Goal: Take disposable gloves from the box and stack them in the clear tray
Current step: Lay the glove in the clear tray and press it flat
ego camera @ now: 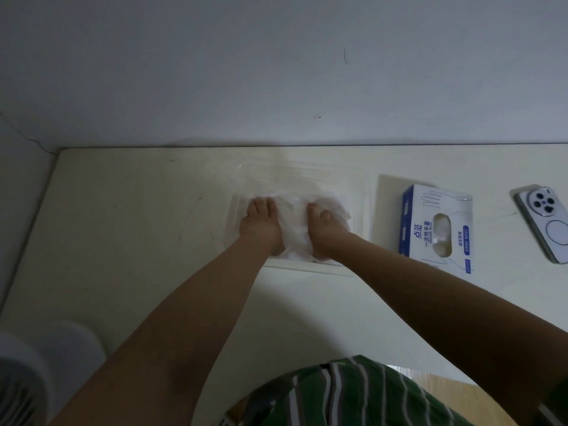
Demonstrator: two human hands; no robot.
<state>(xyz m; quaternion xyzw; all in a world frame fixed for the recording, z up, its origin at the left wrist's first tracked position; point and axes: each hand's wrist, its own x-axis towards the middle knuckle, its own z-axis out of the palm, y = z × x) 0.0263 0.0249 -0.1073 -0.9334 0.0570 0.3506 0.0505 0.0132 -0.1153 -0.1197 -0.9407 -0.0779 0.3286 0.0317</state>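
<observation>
Cream counter [123, 241]: clear shallow plastic tray [307, 170] at centre, blue-and-white cardboard glove box [436, 226] near its right, more showing in the slot. Crumpled pile of thin white disposable gloves [295, 222] already in tray, so partway. Left hand [261, 222] flat, pressing pile; right hand [325, 229] on it, grip unclear.

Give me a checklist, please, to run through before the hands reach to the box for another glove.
1. Gloves lie inside the clear tray: ok.
2. Left hand rests flat on the gloves, free to lift: ok.
3. Right hand fingers free of the gloves: cannot tell.
4. Box opening faces up, with gloves showing inside: ok.
5. Phone lies beyond the box, out of the reach path: ok.
</observation>
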